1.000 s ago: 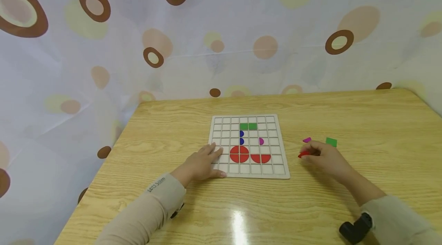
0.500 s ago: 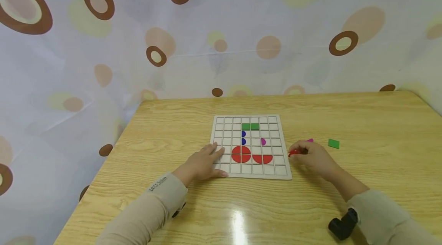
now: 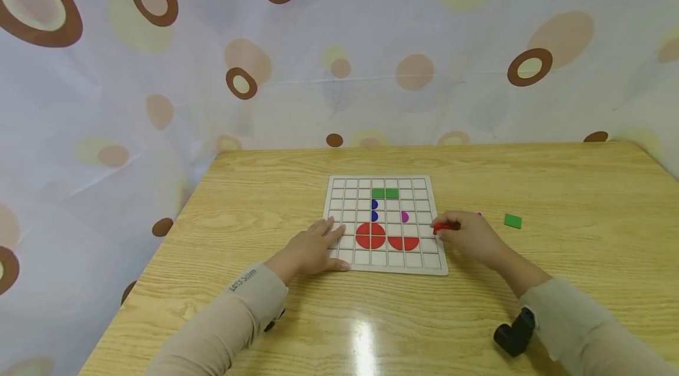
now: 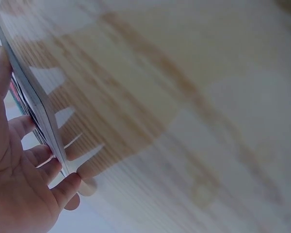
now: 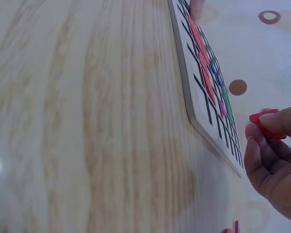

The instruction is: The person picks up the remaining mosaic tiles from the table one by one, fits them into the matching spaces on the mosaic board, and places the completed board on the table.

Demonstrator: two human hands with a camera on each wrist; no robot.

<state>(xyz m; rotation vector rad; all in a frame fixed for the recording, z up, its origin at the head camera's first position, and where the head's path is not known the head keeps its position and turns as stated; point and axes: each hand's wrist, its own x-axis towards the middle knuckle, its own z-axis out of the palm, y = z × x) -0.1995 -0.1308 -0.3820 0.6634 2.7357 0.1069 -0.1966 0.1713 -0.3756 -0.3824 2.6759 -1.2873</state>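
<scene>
A white grid board (image 3: 379, 259) lies flat on the table. Red quarter pieces form a circle (image 3: 363, 228) and a half circle (image 3: 411, 243) on it. Above them sit green rectangles (image 3: 392, 193), blue half circles (image 3: 374, 216) and a purple half circle (image 3: 405, 217). My left hand (image 3: 313, 249) rests on the board's left edge, fingers spread and fairly straight; the left wrist view shows its fingers along the rim. At the right edge, my right hand (image 3: 472, 237) pinches a small red piece (image 5: 269, 125) between thumb and fingers, its outline partly covered.
A loose green rectangle (image 3: 513, 221) lies on the wooden table (image 3: 414, 317) right of the board. The tip of a purple piece (image 3: 479, 214) shows behind my right hand. A patterned curtain (image 3: 371, 105) hangs behind the table.
My right hand has moved left with the red piece, from beside the loose pieces to the board's right edge. My left hand has stayed on the board.
</scene>
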